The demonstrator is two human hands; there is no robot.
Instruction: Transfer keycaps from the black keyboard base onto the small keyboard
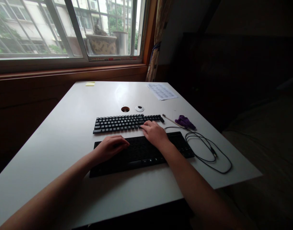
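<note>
A black keyboard (136, 164) lies across the white table, its middle dark and partly covered by my hands. Behind it, loose black keycaps (112, 123) stand in keyboard-like rows. My left hand (112, 145) is over the keyboard's left part, fingers drawn together at the tips; whatever they may hold is too small to make out. Reaching over the keyboard, my right hand (152, 131) has its thumb and fingertips closed at a keycap at the front edge of the rows. Its palm hides part of the keyboard and some keycaps.
A coiled black cable (214, 142) lies on the right, near a purple cloth (184, 121) and a thin brush (170, 119). Farther back are a round hole (125, 109), its white cover (139, 109), printed papers (162, 91) and yellow sticky notes (90, 84).
</note>
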